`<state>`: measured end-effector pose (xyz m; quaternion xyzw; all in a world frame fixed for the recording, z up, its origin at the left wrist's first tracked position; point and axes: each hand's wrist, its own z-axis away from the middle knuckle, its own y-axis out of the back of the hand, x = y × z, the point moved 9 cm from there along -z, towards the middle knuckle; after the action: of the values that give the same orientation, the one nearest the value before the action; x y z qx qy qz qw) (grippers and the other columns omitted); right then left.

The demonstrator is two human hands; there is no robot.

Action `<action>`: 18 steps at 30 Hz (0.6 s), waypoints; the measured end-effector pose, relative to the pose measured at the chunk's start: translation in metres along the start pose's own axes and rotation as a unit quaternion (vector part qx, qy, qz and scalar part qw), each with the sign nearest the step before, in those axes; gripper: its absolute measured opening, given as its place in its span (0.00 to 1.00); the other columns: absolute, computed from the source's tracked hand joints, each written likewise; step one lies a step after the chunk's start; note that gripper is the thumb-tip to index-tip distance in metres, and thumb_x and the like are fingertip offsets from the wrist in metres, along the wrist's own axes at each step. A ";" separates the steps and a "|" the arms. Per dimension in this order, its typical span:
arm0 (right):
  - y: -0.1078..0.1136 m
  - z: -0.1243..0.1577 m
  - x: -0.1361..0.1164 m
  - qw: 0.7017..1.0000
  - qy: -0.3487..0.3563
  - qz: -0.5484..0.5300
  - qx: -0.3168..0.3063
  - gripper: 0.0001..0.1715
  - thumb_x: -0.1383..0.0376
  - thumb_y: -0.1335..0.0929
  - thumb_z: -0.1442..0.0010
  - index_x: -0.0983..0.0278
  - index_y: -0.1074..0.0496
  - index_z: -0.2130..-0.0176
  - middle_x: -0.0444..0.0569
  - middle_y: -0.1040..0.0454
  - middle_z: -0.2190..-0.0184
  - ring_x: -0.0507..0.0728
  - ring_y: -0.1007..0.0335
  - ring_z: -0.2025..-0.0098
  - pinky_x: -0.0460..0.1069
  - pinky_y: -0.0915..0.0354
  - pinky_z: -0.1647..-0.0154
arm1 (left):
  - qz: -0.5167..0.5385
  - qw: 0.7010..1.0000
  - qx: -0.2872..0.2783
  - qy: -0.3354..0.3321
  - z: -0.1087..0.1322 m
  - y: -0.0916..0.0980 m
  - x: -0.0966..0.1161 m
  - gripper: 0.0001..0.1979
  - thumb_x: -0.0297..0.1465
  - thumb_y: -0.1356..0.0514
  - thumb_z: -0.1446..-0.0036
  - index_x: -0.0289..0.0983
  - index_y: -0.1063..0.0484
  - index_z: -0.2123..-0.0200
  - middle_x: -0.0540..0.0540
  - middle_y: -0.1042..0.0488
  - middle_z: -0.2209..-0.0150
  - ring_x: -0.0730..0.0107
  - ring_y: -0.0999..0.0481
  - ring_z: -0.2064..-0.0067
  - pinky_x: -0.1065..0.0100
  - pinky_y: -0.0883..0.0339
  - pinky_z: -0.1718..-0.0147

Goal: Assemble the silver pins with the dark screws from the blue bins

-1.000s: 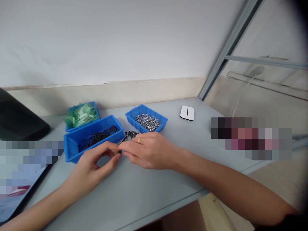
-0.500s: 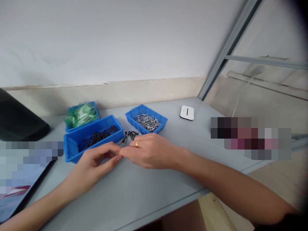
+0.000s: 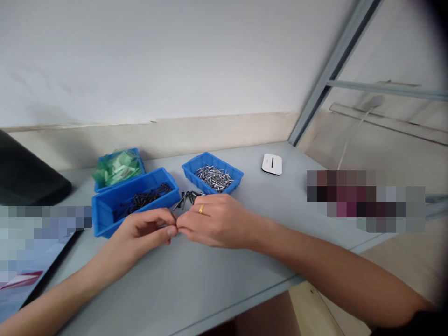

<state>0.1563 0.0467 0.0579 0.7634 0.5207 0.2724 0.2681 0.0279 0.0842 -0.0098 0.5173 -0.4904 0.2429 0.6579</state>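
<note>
My left hand (image 3: pixel 145 235) is closed in a pinch, and a small dark sliver that looks like a black screw (image 3: pixel 174 216) shows at its fingertips. Touching those fingertips, my right hand (image 3: pixel 219 221), with a gold ring, has its fingers pressed together; whatever is inside them is hidden. Just beyond my hands lies a small loose pile of black and silver screws (image 3: pixel 189 197), partly covered by the right hand. Left of it stands a long blue bin (image 3: pixel 105 224) with black screws. Behind the right hand, another blue bin (image 3: pixel 229 169) contains thin silver nail-like pins.
A smaller blue bin (image 3: pixel 140 161) at the back left bears green plastic packets (image 3: pixel 119 169). A white square device (image 3: pixel 272 164) lies at the back right. A dark object (image 3: pixel 31 172) stands at the left, above a screen-like panel (image 3: pixel 31 289). The grey table (image 3: pixel 196 280) meets a wall.
My hands have shifted slightly at the fingertips, and the dark sliver between them now shows. The bins and the loose pile stay where they were.
</note>
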 end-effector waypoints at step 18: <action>-0.004 0.001 -0.004 0.998 0.035 -0.031 -0.041 0.14 0.66 0.40 0.32 0.64 0.29 0.67 0.40 0.30 0.76 0.49 0.39 0.73 0.46 0.44 0.69 | -0.023 0.999 -0.017 -0.024 -0.001 -0.007 0.013 0.13 0.38 0.41 0.40 0.39 0.24 0.74 0.50 0.27 0.75 0.70 0.29 0.72 0.71 0.32 0.73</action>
<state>0.1532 0.0445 0.0535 0.7256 0.5413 0.3115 0.2889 0.0389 0.0802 -0.0010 0.5226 -0.4981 0.2071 0.6602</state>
